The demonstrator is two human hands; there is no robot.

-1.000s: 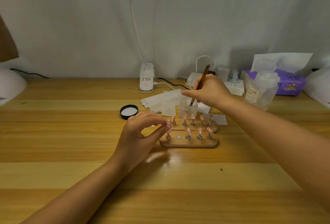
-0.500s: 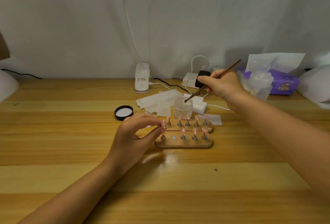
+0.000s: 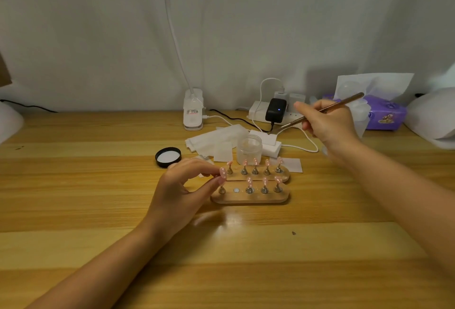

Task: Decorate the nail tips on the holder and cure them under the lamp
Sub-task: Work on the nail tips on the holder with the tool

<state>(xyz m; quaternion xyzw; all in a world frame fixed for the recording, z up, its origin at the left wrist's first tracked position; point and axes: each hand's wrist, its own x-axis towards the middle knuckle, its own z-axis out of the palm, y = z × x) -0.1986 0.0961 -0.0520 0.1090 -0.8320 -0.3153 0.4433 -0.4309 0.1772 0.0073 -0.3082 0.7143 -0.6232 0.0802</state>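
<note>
Two hands working at frame centre. L hand [image 3: 179,190] is pinching a pink nail tip [image 3: 223,172] between thumb and forefinger, just above the left end of the wooden holder [image 3: 251,197], which is sitting centre on the table [image 3: 73,197] w/ more tips on metal pegs. R hand [image 3: 327,121], centre-right and raised, is gripping a brush [image 3: 317,112], fingers curled round the handle, bristle end pointing down-left over a clear jar [image 3: 250,148] behind the holder. Black lid [image 3: 168,157] is lying left of jar. White lamp [image 3: 435,119] is sitting at right edge.
</note>
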